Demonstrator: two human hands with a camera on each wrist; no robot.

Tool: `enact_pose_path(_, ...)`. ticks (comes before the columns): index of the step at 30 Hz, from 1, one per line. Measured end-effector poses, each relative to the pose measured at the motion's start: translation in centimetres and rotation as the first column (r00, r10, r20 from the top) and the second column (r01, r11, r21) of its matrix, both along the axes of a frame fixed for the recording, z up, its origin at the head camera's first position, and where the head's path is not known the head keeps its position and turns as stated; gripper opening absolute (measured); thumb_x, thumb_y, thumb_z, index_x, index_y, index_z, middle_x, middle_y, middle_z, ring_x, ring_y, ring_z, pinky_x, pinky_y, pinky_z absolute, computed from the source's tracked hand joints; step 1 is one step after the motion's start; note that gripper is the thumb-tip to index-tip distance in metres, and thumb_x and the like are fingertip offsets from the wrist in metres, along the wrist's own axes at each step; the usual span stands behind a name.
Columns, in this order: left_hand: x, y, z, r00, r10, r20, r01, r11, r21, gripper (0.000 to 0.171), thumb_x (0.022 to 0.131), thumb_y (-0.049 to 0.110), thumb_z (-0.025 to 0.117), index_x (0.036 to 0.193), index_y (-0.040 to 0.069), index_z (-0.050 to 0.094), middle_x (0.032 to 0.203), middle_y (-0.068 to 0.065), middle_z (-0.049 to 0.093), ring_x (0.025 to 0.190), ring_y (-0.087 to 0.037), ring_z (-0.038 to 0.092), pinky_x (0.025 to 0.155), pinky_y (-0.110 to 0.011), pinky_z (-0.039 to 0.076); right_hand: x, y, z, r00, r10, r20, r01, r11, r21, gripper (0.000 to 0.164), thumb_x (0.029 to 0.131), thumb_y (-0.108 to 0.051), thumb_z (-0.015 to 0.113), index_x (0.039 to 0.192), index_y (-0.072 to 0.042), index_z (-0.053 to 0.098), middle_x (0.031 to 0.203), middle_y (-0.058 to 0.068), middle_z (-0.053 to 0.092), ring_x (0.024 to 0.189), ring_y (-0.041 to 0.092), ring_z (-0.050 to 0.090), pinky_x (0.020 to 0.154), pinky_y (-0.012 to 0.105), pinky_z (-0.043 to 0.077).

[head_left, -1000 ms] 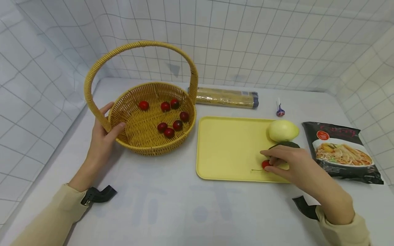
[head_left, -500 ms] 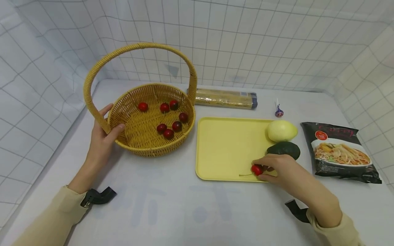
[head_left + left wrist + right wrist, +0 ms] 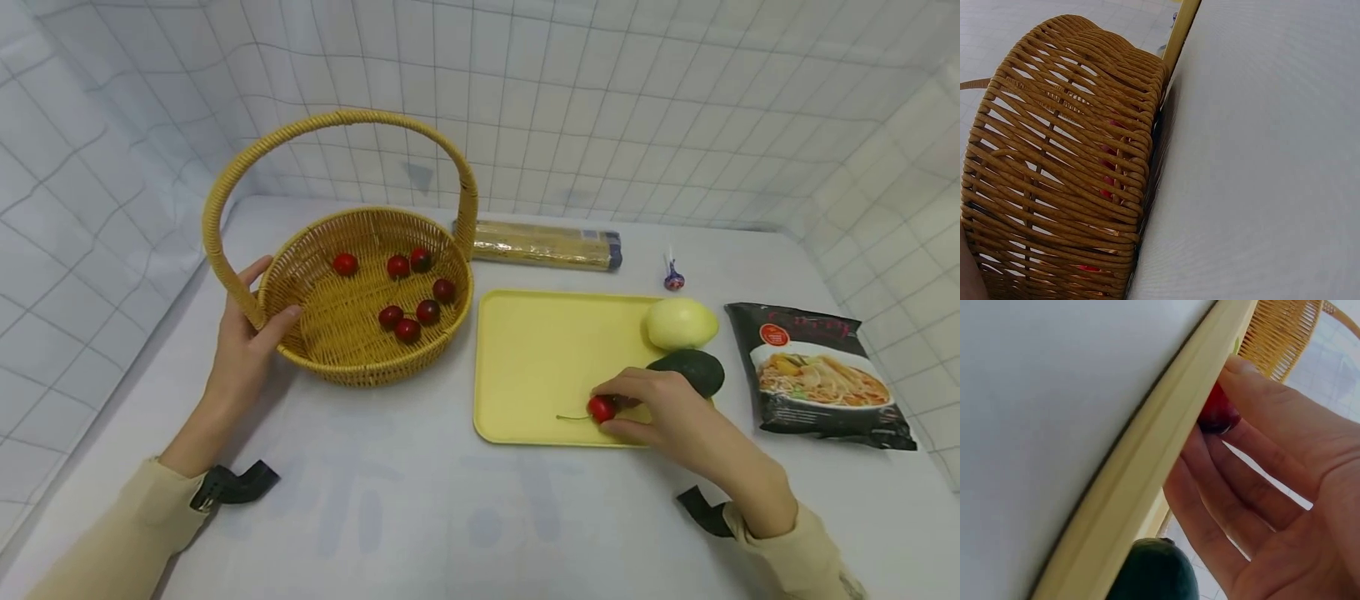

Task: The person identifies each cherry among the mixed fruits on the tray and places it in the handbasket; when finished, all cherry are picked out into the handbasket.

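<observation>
In the head view my left hand (image 3: 243, 354) holds the wicker basket (image 3: 367, 375) at its left side, thumb over the rim and fingers outside. Several dark red cherries (image 3: 407, 330) lie on the basket's floor. My right hand (image 3: 663, 408) pinches a red cherry (image 3: 602, 408) between thumb and fingers, low over the yellow tray (image 3: 540, 358); its thin stem points left. In the right wrist view the same cherry (image 3: 1218, 412) shows behind the tray's rim (image 3: 1147, 450). The left wrist view shows the basket's woven wall (image 3: 1060, 169), with red showing through its gaps.
A pale yellow-green fruit (image 3: 681, 324) and a dark green avocado (image 3: 693, 371) sit at the tray's right end. Right of it lies a black noodle packet (image 3: 817, 375). Behind are a gold-wrapped long package (image 3: 543, 245) and a lollipop (image 3: 674, 279). The basket's handle (image 3: 341, 118) arches high.
My right hand has moved left along the tray with the cherry, away from the avocado, which is now more visible. My left hand stays on the basket. The whole view shifts slightly.
</observation>
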State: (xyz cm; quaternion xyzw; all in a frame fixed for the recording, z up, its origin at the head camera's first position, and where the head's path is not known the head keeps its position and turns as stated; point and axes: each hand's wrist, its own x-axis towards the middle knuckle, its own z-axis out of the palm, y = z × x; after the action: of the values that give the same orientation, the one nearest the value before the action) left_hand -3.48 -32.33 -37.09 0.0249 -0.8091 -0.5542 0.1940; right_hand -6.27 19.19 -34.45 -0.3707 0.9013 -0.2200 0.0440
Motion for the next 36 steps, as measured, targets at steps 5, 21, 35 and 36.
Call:
enact_pose_path(5,0.1,-0.1,-0.2,1.000,0.006,0.003,-0.006,1.000,0.007,0.069,0.105,0.015,0.062,0.165,0.021,0.030,0.137,0.002,0.057,0.114,-0.006,0.059,0.088,-0.013,0.045,-1.3,-1.1,0.6,0.997,0.044,0.056,-0.045,0.999,0.018,0.026,0.088,-0.013,0.086,0.112,-0.013,0.077,0.103,-0.007,0.074,0.091,0.007,0.071,0.081,0.031,0.060)
enact_pose_path(21,0.1,0.2,-0.1,1.000,-0.001,-0.012,0.001,1.000,-0.022,0.069,0.105,0.014,0.062,0.166,0.021,0.030,0.146,-0.010,0.053,0.119,-0.009,0.056,0.090,-0.013,0.042,-5.3,-6.4,5.3,0.994,0.087,-0.065,-0.094,0.989,-0.114,0.025,0.092,-0.018,0.083,0.115,-0.011,0.076,0.103,-0.004,0.075,0.091,0.016,0.073,0.081,0.035,0.059)
enact_pose_path(35,0.2,0.1,0.1,1.000,0.007,-0.009,-0.007,0.999,-0.034,0.069,0.105,0.015,0.063,0.166,0.020,0.030,0.140,-0.009,0.055,0.117,-0.007,0.057,0.089,-0.013,0.042,-7.0,-11.5,7.5,0.984,0.148,-0.100,-0.169,0.954,-0.248,0.029,0.094,-0.018,0.081,0.120,-0.008,0.075,0.106,-0.001,0.075,0.093,0.016,0.071,0.082,0.034,0.060)
enact_pose_path(36,0.1,0.1,0.1,1.000,0.007,-0.009,-0.008,0.999,-0.033,0.069,0.104,0.015,0.062,0.166,0.020,0.030,0.141,-0.009,0.055,0.117,-0.007,0.058,0.089,-0.013,0.042,-7.1,-11.7,7.6,0.983,0.149,-0.103,-0.171,0.951,-0.257,0.030,0.094,-0.018,0.081,0.121,-0.008,0.074,0.105,-0.001,0.075,0.093,0.016,0.071,0.081,0.033,0.060)
